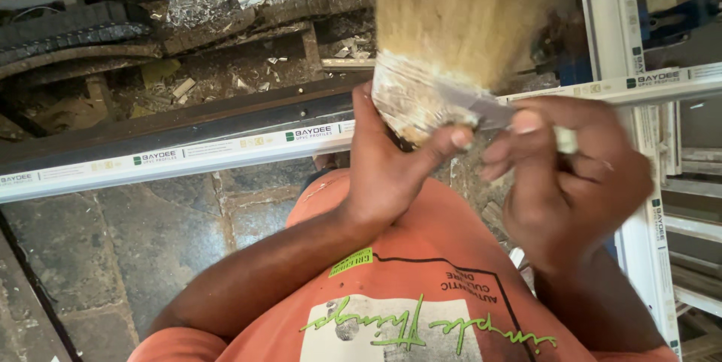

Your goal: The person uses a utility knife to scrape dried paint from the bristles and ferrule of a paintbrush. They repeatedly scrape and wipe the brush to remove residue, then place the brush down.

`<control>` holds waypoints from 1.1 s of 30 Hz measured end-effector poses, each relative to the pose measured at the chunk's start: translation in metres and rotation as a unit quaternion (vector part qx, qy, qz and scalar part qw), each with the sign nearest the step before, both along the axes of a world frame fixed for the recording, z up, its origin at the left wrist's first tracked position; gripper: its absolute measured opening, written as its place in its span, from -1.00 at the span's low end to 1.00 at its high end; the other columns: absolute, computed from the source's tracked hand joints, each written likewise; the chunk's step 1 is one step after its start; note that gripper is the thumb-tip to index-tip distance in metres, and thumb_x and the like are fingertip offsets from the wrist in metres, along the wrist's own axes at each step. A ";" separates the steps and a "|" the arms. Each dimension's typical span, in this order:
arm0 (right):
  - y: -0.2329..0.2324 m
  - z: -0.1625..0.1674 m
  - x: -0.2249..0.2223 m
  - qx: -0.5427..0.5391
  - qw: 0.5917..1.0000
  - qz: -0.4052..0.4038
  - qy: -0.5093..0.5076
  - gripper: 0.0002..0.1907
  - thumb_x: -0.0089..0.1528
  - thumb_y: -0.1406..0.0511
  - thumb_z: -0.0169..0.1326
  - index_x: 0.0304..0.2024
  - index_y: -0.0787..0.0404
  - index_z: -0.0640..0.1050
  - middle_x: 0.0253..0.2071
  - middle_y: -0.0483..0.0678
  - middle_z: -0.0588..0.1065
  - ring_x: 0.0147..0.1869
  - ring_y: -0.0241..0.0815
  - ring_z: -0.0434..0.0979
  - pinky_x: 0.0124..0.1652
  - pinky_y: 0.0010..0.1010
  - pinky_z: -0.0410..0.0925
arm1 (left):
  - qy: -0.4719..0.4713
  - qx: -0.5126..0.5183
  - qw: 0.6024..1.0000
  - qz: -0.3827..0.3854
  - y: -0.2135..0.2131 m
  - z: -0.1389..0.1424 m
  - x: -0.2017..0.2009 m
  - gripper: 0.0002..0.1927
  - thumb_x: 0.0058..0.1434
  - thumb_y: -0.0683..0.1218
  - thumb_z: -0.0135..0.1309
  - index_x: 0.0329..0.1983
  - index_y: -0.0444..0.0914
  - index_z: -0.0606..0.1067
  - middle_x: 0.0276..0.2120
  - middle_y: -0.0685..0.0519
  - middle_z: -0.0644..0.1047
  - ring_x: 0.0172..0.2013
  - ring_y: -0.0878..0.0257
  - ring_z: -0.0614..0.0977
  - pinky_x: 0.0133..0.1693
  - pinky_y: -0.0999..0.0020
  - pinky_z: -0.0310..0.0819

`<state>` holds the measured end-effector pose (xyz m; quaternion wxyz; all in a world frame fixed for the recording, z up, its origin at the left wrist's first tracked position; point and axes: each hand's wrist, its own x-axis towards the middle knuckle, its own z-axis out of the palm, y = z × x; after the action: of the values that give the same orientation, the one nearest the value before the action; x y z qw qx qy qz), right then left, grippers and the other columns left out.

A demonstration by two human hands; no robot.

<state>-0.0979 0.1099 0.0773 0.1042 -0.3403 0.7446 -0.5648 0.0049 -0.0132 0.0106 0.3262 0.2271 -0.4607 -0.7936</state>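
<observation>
We see our left hand (391, 163) clenched around the ferrule of a wide paint brush (451, 39), near the centre of the view; its straw-coloured bristles fan toward twelve o'clock, and the metal band is crusted with dried white paint. At three o'clock from it, our right hand (564, 174) grips a flat metal blade (481, 109) with a pale handle, its grey tip touching the crusted band. No container shows. A long white plastic profile (173, 155) runs from nine o'clock to behind the hands, smooth and glossy, with more white frame pieces (613, 24) at two o'clock. Beyond it lies dusty debris and pale offcuts (226, 5); below, worn stone floor slabs (150, 234).
</observation>
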 end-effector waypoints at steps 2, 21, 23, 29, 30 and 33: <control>0.014 -0.018 -0.031 -0.057 0.998 -0.024 0.007 -0.79 0.54 0.35 0.02 -0.16 0.39 0.46 -0.38 0.04 0.50 -0.42 -0.28 0.52 -0.41 -0.51 0.36 | 0.026 -0.019 0.999 -0.021 0.002 -0.001 0.001 -0.20 0.25 -0.07 0.37 0.31 -0.38 0.09 0.08 -0.07 0.45 0.13 0.26 0.53 0.23 0.28 0.51; -0.013 0.020 0.000 0.002 0.984 -0.006 -0.180 -0.94 0.36 0.48 0.08 -0.19 0.44 0.53 -0.41 0.04 0.49 -0.47 -0.24 0.46 -0.47 -0.43 0.32 | -0.014 -0.073 0.997 0.018 -0.003 0.006 0.013 -0.11 0.20 -0.19 0.39 0.31 -0.37 -0.03 0.10 -0.11 0.46 0.10 0.24 0.56 0.17 0.30 0.57; -0.017 0.021 -0.002 -0.019 0.981 0.018 -0.194 -0.93 0.40 0.49 0.09 -0.17 0.46 0.53 -0.46 0.06 0.48 -0.52 -0.26 0.44 -0.50 -0.46 0.30 | -0.016 -0.093 0.995 0.023 -0.003 0.006 0.013 -0.12 0.21 -0.21 0.39 0.31 -0.38 -0.03 0.10 -0.11 0.46 0.09 0.24 0.56 0.16 0.30 0.57; -0.017 0.033 -0.001 -0.020 0.985 -0.015 -0.172 -0.92 0.41 0.46 0.08 -0.18 0.42 0.53 -0.52 0.04 0.46 -0.57 -0.30 0.40 -0.55 -0.53 0.24 | -0.008 -0.112 0.994 0.014 -0.006 0.011 0.013 -0.15 0.24 -0.19 0.37 0.31 -0.38 -0.02 0.06 -0.11 0.45 0.07 0.27 0.55 0.19 0.31 0.56; -0.018 0.034 0.001 -0.020 0.986 -0.013 -0.164 -0.91 0.42 0.46 0.08 -0.18 0.43 0.53 -0.52 0.04 0.46 -0.58 -0.30 0.40 -0.55 -0.54 0.24 | -0.015 -0.109 0.994 0.013 -0.006 0.013 0.013 -0.15 0.23 -0.19 0.37 0.30 -0.39 -0.01 0.08 -0.11 0.45 0.08 0.26 0.55 0.18 0.31 0.56; -0.023 0.036 0.002 -0.037 0.988 0.004 -0.149 -0.91 0.42 0.47 0.08 -0.17 0.44 0.52 -0.49 0.04 0.46 -0.56 -0.29 0.43 -0.54 -0.52 0.28 | -0.024 -0.092 0.995 0.010 -0.007 0.016 0.013 -0.17 0.22 -0.17 0.37 0.28 -0.40 0.00 0.09 -0.11 0.46 0.09 0.25 0.55 0.14 0.31 0.57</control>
<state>-0.0957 0.0869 0.1136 0.2038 -0.2593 0.6977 -0.6359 0.0178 -0.0202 0.0268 0.3428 0.2197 -0.5366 -0.7391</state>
